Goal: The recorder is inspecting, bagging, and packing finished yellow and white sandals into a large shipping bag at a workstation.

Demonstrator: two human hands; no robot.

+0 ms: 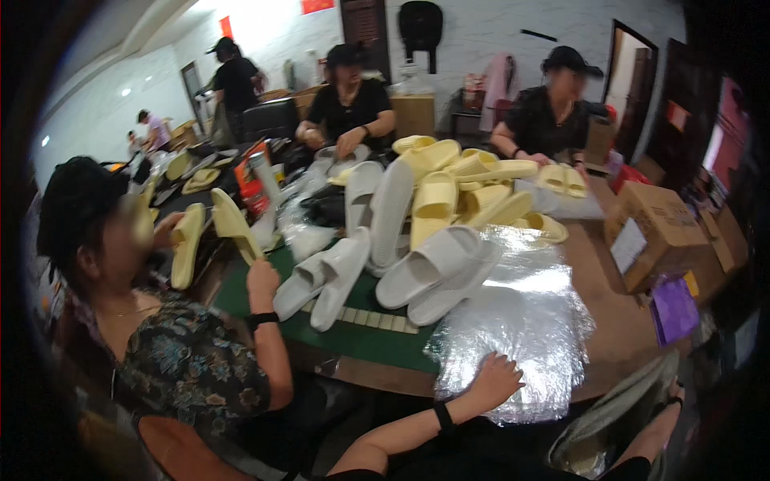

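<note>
My left hand [499,383] lies on a stack of clear, shiny plastic bags [521,321] at the table's front edge. Its fingers are stretched out and slightly apart, and a black band circles the wrist. At the far lower right, my right hand [676,390] is beside the rim of a grey-green cloth sack [626,409]. That hand is small and dim in the picture, so its grip on the sack cannot be made out. Just beyond the bags lie grey slippers [433,264], and a heap of pale yellow slippers [473,184] rises behind them.
A person on the left [192,345] holds a yellow slipper [234,224] in one hand and another in the other. Two people sit across the brown table [597,321], handling slippers. A cardboard box [658,232] and a purple packet [675,311] are at the right.
</note>
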